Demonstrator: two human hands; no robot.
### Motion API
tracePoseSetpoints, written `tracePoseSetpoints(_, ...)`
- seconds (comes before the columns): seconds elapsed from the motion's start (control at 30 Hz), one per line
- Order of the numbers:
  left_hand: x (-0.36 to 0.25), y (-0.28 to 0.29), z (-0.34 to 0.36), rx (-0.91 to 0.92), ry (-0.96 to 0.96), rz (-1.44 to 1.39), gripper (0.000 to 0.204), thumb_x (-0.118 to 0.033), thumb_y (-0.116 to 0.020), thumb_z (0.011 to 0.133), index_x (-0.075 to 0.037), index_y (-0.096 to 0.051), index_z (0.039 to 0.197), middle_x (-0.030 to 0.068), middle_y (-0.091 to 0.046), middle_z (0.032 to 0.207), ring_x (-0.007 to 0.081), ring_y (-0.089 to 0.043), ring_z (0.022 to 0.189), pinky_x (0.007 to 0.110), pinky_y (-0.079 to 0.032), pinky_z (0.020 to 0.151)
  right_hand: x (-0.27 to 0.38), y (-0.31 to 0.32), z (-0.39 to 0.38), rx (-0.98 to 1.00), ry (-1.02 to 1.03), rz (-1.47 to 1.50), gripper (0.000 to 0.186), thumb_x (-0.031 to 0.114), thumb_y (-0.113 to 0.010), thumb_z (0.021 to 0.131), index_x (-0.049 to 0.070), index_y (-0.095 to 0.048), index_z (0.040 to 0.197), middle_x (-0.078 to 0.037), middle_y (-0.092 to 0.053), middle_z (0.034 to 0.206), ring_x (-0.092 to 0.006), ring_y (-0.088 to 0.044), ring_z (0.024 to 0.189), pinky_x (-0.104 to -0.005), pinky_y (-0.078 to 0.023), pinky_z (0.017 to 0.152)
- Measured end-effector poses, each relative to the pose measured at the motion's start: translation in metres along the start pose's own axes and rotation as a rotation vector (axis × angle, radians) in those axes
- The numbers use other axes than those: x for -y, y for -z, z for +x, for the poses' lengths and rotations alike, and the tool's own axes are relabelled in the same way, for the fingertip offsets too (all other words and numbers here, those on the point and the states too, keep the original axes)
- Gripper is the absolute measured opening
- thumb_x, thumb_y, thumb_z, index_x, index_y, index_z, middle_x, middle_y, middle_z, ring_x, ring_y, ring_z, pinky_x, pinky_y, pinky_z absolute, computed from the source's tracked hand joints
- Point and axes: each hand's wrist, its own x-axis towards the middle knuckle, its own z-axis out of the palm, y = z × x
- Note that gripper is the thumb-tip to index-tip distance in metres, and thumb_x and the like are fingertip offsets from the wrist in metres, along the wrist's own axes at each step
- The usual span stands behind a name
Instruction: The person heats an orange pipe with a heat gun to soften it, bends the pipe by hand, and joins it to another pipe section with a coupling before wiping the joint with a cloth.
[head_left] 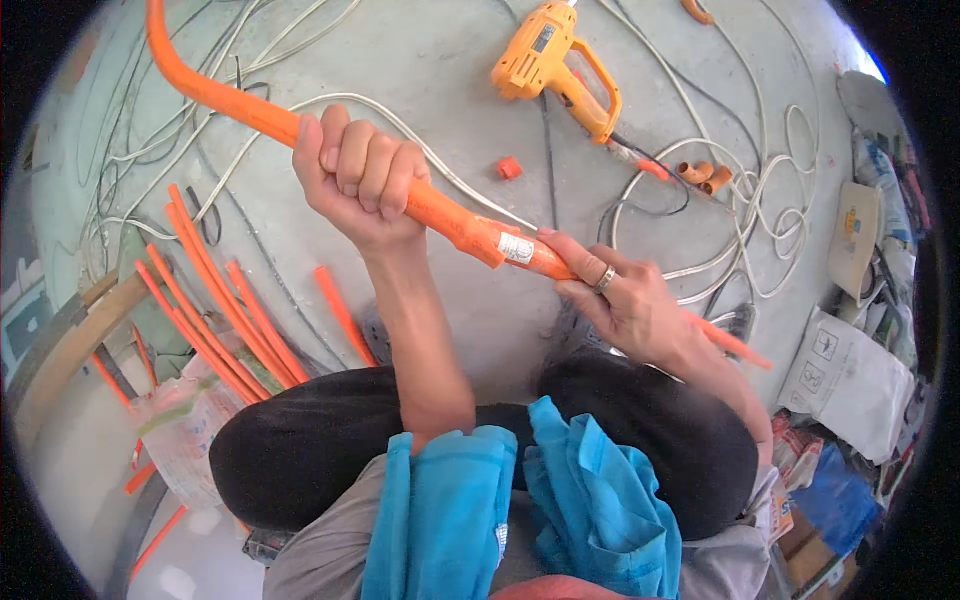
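Note:
A long orange plastic pipe (220, 98) slants across in front of me, with a bend toward its far-left end. My left hand (362, 172) is closed round it in a fist. My right hand (625, 298), a ring on one finger, pinches the pipe between thumb and fingers beside a white label (516, 247). Between the hands, a wider, angled-edged orange section meets a narrower length bearing that label. Beyond my right wrist, an orange end (738, 346) shows in line with the pipe; the stretch between is hidden by my hand.
On the grey floor ahead lies a yellow heat gun (560, 65) with its cord. Pale cables (745, 235) coil at right. Short orange fittings (706, 177) and an orange scrap (509, 168) lie nearby. Several orange pipes (215, 270) rest at left. A white printed packet (848, 383) lies at right.

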Motion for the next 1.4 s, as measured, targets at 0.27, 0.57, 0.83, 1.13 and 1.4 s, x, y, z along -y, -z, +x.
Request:
tracePoseSetpoints(0.27, 0.0, 0.014, -0.003, 0.243, -0.001, -0.085, 0.038, -0.027, -0.045, 0.109, -0.013, -0.04, 0.073, -0.0047, -0.036, 0.05, 0.0059, -0.029, 0.037, 0.023, -0.033, 0.031, -0.018, -0.013, 0.004, -0.148, 0.169, -0.269, 0.059, 0.024, -0.073, 0.092, 0.016, -0.055, 0.148, -0.006, -0.057, 0.076, -0.0229, -0.061, 0.057, -0.0383, -0.052, 0.048)
tracePoseSetpoints(0.57, -0.003, 0.013, -0.006, 0.216, -0.039, 0.029, 0.038, -0.027, -0.046, 0.109, -0.014, -0.039, 0.073, -0.0046, -0.036, 0.05, 0.0054, -0.028, 0.037, 0.023, -0.03, 0.031, -0.024, -0.018, 0.003, -0.179, 0.182, -0.311, 0.06, 0.023, -0.073, 0.092, 0.016, -0.054, 0.149, -0.005, -0.053, 0.073, -0.0208, -0.058, 0.056, -0.0372, -0.05, 0.046)
tracePoseSetpoints(0.83, -0.012, 0.038, -0.02, -0.128, -0.041, 0.102, 0.04, -0.022, -0.048, 0.107, -0.015, -0.038, 0.068, -0.0059, -0.032, 0.049, 0.0053, -0.023, 0.037, 0.023, -0.028, 0.031, -0.028, -0.024, 0.009, 0.022, 0.02, 0.003, 0.051, 0.027, -0.061, 0.101, 0.011, -0.052, 0.149, -0.02, -0.069, 0.088, -0.0415, -0.069, 0.073, -0.0502, -0.056, 0.062)
tracePoseSetpoints(1.13, -0.005, 0.072, -0.041, -0.663, -0.141, 0.37, 0.037, -0.019, -0.057, 0.102, -0.018, -0.04, 0.069, -0.0082, -0.031, 0.053, 0.0044, -0.024, 0.04, 0.021, -0.025, 0.033, -0.034, -0.024, 0.016, 0.249, -0.239, 0.219, 0.047, 0.034, -0.054, 0.107, 0.004, -0.057, 0.143, -0.024, -0.056, 0.063, -0.0368, -0.063, 0.057, -0.0454, -0.048, 0.059)
tracePoseSetpoints(1.4, 0.023, 0.039, -0.012, -0.746, -0.189, 0.563, 0.033, -0.024, -0.057, 0.101, -0.017, -0.038, 0.075, -0.007, -0.029, 0.057, 0.0063, -0.024, 0.044, 0.025, -0.025, 0.038, -0.027, 0.001, 0.008, 0.206, -0.343, 0.273, 0.048, 0.036, -0.052, 0.108, 0.006, -0.057, 0.145, -0.008, -0.05, 0.064, -0.0161, -0.052, 0.057, -0.0373, -0.045, 0.058)
